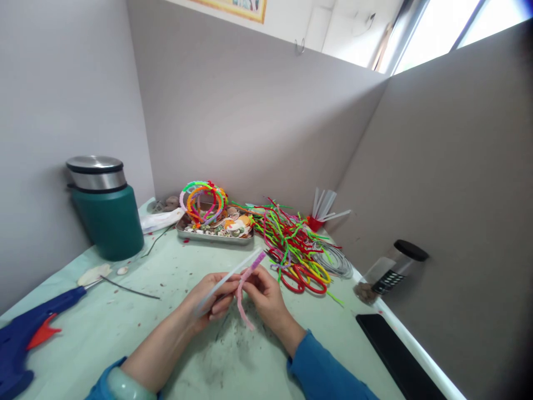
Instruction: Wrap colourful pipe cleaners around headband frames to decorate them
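Observation:
Above the middle of the table, my left hand (214, 297) is closed around a translucent white glue stick (228, 275), which slants up to the right. My right hand (266, 297) pinches a fuzzy pipe cleaner (242, 300), pale pink at its hanging lower end and purple at its upper end. Both hands almost meet at the pipe cleaner; whether the left fingertips also grip it is hard to see. Just beyond the hands lie red-handled scissors (310, 280) and a heap of red and green pipe cleaners (287, 230).
At left lies a blue glue gun (37, 328), with a green thermos (109, 219) behind it. A metal tray (216, 239) at the back holds shells and coloured pipe-cleaner rings (204, 201). A red cup (315, 223) contains glue sticks. Rightward are a jar (389, 272) and a black slab (395, 355).

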Motion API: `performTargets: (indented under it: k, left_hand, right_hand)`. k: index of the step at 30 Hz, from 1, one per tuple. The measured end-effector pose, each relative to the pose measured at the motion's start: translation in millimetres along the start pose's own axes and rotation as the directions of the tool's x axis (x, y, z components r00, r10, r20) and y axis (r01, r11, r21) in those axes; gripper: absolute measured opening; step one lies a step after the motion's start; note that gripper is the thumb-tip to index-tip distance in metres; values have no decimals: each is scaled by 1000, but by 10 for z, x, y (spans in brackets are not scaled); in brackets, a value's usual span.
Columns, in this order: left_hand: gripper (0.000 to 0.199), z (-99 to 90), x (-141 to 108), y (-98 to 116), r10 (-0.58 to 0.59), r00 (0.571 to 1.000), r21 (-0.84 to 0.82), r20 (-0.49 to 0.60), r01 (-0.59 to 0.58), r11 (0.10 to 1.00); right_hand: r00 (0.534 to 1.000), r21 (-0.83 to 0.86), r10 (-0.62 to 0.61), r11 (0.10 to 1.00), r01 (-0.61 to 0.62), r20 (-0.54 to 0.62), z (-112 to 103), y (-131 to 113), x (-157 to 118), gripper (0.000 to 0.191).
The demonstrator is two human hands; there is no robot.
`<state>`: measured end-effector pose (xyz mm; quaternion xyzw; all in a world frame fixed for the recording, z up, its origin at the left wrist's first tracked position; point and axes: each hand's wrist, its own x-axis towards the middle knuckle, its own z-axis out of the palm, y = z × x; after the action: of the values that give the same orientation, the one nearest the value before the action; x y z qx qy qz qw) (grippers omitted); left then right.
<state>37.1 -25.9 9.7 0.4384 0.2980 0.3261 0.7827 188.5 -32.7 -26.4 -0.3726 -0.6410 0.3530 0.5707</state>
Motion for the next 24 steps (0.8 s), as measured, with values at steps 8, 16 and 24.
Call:
performTargets:
  k: [8,16,24]
  left_hand:
    - [18,-55,18,-11,-8,999,-29,33,9,1000]
    - [21,-15,10,6,-11,1000,-11,16,11,1000]
    - [22,80,-10,-13,42,998,56,-54,-39,998]
  right_hand:
    - [999,50,26,998,-27,21,-23,15,8,18]
    - [992,123,114,985,-119,45,-10,-52,12,20]
    - [997,119,66,990,-72,48,55,-160,-30,15]
